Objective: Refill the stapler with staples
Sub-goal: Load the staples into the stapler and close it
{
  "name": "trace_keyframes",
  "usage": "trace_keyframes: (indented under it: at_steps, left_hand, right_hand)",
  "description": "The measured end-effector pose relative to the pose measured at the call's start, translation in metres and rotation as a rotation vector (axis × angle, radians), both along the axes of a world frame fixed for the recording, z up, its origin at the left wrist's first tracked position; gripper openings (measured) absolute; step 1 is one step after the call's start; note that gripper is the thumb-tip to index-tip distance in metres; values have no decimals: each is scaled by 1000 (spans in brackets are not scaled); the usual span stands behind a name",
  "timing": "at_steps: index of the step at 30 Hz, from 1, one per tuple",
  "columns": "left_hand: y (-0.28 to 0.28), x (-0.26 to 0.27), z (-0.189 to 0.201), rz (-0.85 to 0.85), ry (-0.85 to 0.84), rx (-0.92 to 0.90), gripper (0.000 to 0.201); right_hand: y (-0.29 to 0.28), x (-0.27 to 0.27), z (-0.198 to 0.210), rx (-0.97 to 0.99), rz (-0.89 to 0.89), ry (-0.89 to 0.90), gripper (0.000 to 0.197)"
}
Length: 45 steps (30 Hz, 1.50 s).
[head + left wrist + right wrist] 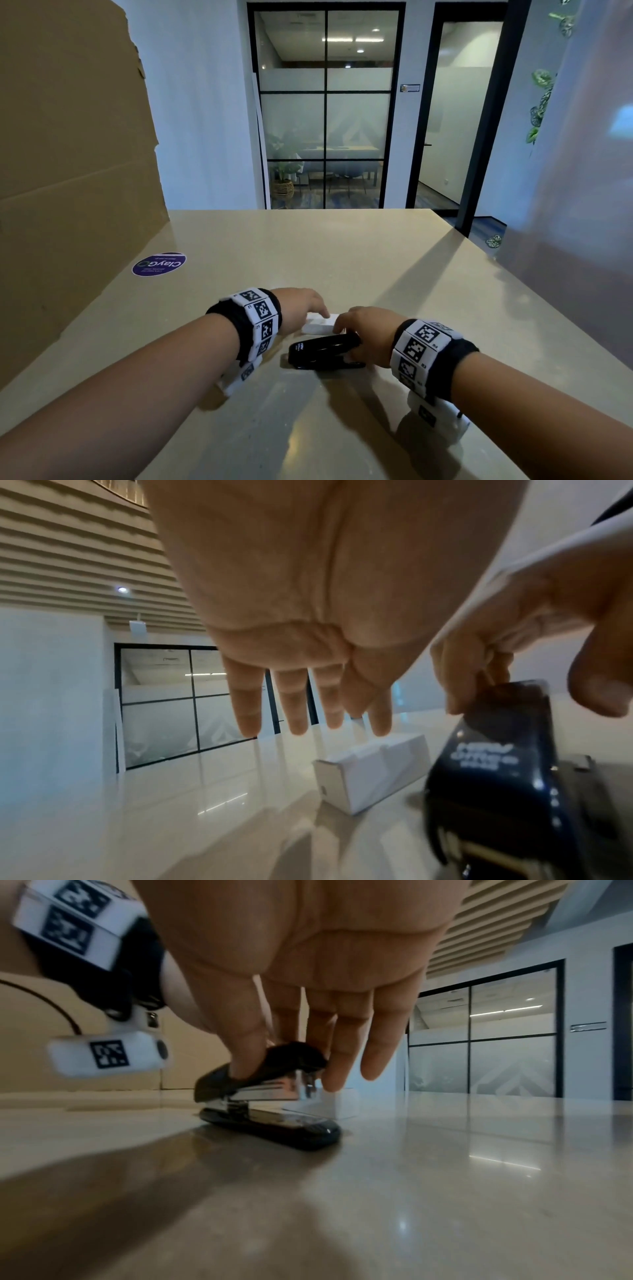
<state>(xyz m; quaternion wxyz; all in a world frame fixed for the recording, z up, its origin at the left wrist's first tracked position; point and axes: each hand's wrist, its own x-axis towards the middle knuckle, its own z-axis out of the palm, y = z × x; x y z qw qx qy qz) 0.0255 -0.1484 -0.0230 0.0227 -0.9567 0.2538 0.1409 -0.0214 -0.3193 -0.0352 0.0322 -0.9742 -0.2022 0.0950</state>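
Note:
A black stapler (323,353) lies on the beige table (342,260), its base flat. My right hand (346,334) pinches the rear of its black top cover (294,1056) between thumb and fingers, and the cover stands slightly raised off the silver magazine (267,1092). Just behind the stapler sits a small white staple box (317,327), closed as far as I can see. My left hand (308,723) hangs over that box (373,772) with straight, spread fingers; whether they touch it I cannot tell. It holds nothing.
A tall cardboard sheet (68,171) stands along the table's left side, with a round purple sticker (159,264) on the tabletop beside it. The table's far edge (308,210) faces a glass-walled room, and its right edge slants away at the right.

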Motion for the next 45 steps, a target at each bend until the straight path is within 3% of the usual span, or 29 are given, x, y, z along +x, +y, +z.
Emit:
trace_keyframes:
  at_steps: [6,21,26,30,45]
  left_hand:
    - [9,2,-5,20,36,67,53]
    - [42,-9,-5,146,-21,94,40]
    - [66,-8,-5,213,-20,69,26]
    - [90,-10,-3,288,-26,71,37]
    - [157,-24,-3,422,-27,57,39]
  right_hand:
    - [8,-1,1,26,74,10,37]
    - [15,7,2,32,112,-33,46]
    - [19,12,1,20,106,-27,47]
    - [26,17,1,17,115,-22,47]
    - [124,46,4,37,223,-32,49]
